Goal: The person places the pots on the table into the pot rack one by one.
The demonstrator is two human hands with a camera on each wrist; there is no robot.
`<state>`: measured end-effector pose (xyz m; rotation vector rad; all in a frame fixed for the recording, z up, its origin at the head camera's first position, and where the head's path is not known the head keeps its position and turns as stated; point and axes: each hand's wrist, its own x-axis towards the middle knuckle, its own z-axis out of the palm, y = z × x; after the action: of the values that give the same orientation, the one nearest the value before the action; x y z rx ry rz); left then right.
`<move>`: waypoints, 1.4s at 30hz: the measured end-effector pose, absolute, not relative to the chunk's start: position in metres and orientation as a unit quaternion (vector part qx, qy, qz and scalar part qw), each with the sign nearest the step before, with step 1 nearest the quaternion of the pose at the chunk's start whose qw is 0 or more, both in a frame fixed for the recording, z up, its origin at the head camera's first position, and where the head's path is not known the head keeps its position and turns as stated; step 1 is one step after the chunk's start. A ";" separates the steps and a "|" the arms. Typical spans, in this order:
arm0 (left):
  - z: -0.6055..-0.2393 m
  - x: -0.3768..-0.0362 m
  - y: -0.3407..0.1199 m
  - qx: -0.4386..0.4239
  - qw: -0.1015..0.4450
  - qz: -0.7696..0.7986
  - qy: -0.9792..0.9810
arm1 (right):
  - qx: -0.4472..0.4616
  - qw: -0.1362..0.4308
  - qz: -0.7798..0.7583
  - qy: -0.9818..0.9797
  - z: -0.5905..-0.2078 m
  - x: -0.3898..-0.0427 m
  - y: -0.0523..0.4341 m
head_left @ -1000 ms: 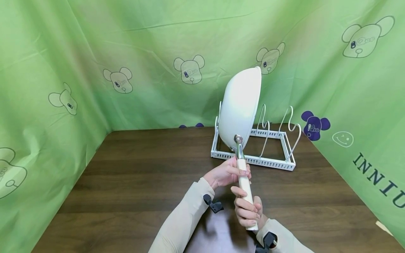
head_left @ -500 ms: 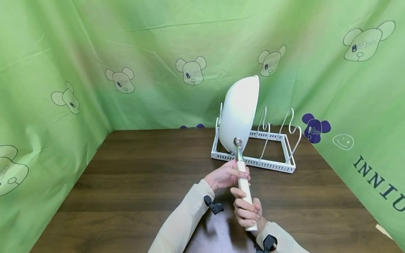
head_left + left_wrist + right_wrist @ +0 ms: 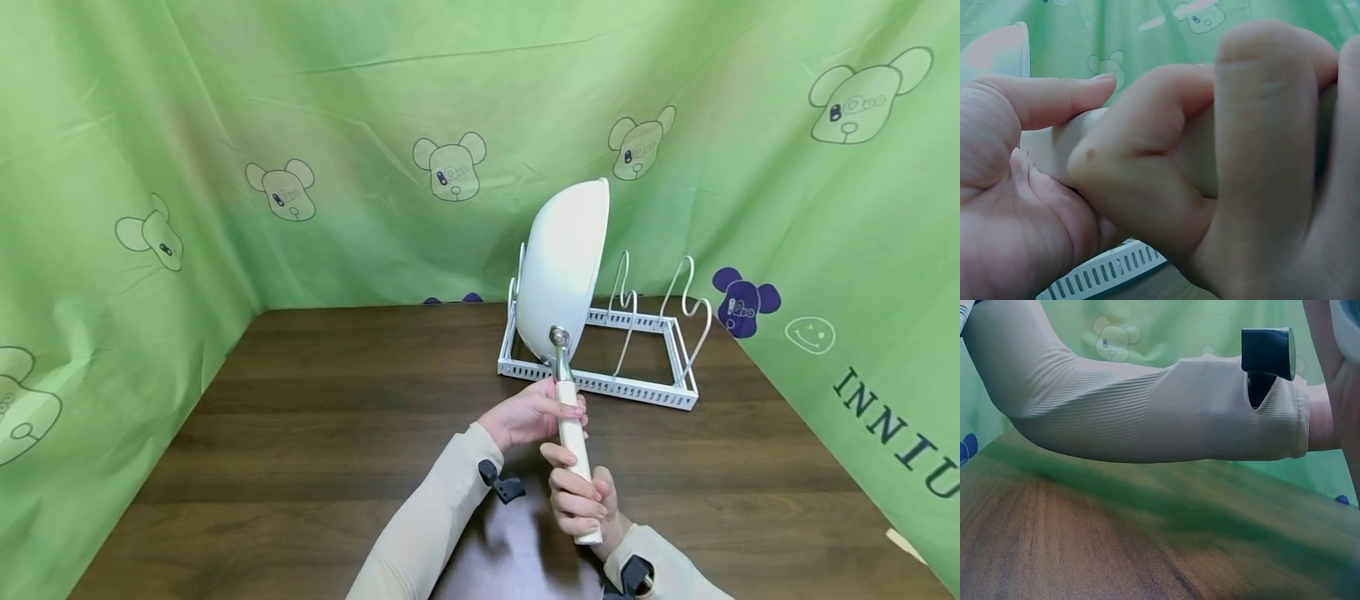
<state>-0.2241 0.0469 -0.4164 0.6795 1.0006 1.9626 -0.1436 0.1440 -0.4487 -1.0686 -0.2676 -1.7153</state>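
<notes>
A white pan [image 3: 564, 262] is held on edge, its rim upright and its underside turned toward the camera, at the left end of a white wire rack [image 3: 600, 342]. The lower edge of the pan sits at the rack's left end; whether it rests on the rack base or hangs just above it cannot be told. The rack stands near the far edge of the dark wooden table [image 3: 315, 433], right of centre, with two empty wire dividers to the right of the pan.

The cream handle [image 3: 573, 446] is joined to the pan by a metal neck [image 3: 559, 354] and slopes down toward the near edge of the table. The handle is gripped at two places. The left hand [image 3: 528, 414] is wrapped round the upper part, just below the metal neck; in the left wrist view the fingers [image 3: 1147, 156] are seen curled over the handle [image 3: 1054, 147] with the thumb laid along it, and a strip of the rack [image 3: 1107, 275] shows beneath. The right hand [image 3: 581, 500] is closed round the lower end of the handle, its fingers folded over the front.

Both arms are covered by beige sleeves. In the right wrist view only the left sleeve [image 3: 1147, 412] with a dark clip [image 3: 1266, 353] is shown above the table [image 3: 1085, 544].

A green printed cloth [image 3: 300, 125] encloses the table at the far edge and on both sides.
</notes>
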 end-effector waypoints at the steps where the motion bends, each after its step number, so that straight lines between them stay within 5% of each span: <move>1: -0.417 -0.225 0.046 0.274 0.406 0.777 0.395 | -0.444 0.523 -0.719 -0.110 -0.451 -0.144 0.144; 18: -0.421 -0.228 0.042 0.281 0.412 0.778 0.381 | -0.439 0.505 -0.740 -0.069 -0.450 -0.142 0.146; 42: -0.419 -0.226 0.028 0.245 0.386 0.760 0.461 | -0.400 0.407 -0.804 0.167 -0.471 -0.132 0.181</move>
<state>-0.2261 0.0283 -0.4191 0.6247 1.1743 1.9349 -0.1323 0.1808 -0.4710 -1.0084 0.4198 -2.0265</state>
